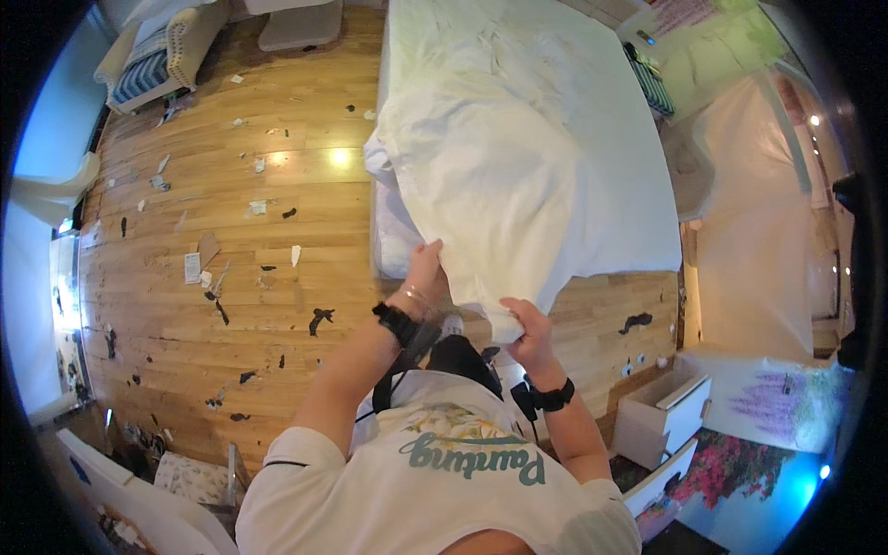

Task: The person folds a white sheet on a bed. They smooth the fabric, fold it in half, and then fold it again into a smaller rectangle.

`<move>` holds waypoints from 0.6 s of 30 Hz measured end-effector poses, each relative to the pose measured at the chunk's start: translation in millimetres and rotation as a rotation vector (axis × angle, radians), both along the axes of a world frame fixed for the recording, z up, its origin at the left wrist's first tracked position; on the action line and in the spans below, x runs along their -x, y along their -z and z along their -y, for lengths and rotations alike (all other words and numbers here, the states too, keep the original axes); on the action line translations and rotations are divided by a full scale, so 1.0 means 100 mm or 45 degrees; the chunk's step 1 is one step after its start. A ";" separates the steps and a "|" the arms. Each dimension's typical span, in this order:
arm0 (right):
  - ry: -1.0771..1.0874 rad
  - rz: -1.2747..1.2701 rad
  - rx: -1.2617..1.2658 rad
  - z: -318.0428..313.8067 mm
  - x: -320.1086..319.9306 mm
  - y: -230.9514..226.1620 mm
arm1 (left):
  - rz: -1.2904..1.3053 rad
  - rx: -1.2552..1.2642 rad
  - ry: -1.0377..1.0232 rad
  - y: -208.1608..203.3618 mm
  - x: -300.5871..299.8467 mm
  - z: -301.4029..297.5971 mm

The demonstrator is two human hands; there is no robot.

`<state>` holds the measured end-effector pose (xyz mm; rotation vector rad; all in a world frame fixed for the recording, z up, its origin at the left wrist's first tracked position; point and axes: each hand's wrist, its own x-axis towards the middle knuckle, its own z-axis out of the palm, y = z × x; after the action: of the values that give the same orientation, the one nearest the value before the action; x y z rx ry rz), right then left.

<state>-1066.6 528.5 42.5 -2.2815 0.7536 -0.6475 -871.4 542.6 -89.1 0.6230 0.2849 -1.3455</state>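
Observation:
A white bed cover point(495, 176) lies rumpled over the bed point(629, 208), and its near end is pulled out past the bed's foot towards me. My left hand point(428, 276) is closed on the cover's left edge. Lower and to the right, my right hand point(530, 338) grips a bunched corner of the same cover. The cloth stretches between both hands and hangs over the floor in front of my legs. A dark band with a device sits on each wrist. Folds of the cover hide part of the left hand's fingertips.
Scraps of paper and dark pieces litter the wooden floor point(305, 231) left of the bed. An armchair point(190, 46) with a striped cushion stands at the far left. Open white drawers point(657, 416) stick out at the lower right. Translucent sheeting point(754, 222) hangs at the right.

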 end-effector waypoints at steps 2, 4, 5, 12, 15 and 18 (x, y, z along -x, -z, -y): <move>0.017 0.057 -0.065 0.03 0.03 0.01 | -0.005 -0.057 -0.015 0.58 -0.10 0.16; -0.034 0.028 -0.048 0.16 0.24 0.14 | 0.125 -0.252 0.014 0.16 -0.11 0.27; -0.076 -0.045 -0.081 0.17 0.27 0.09 | 0.196 -0.347 0.015 -0.01 -0.15 0.31; -0.281 -0.446 -0.807 0.38 0.53 0.28 | 1.132 -0.806 0.692 0.26 -0.29 0.41; -0.288 -0.279 -1.156 0.67 0.53 0.27 | 1.386 -0.882 0.405 0.66 -0.03 0.33; -0.165 -0.564 -1.122 0.95 0.41 0.24 | 1.924 -0.343 0.784 1.05 -0.19 0.32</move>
<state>-1108.0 433.2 18.3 -1.6153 0.8577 0.2528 -852.5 510.1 -194.0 1.8514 -1.0385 -1.0408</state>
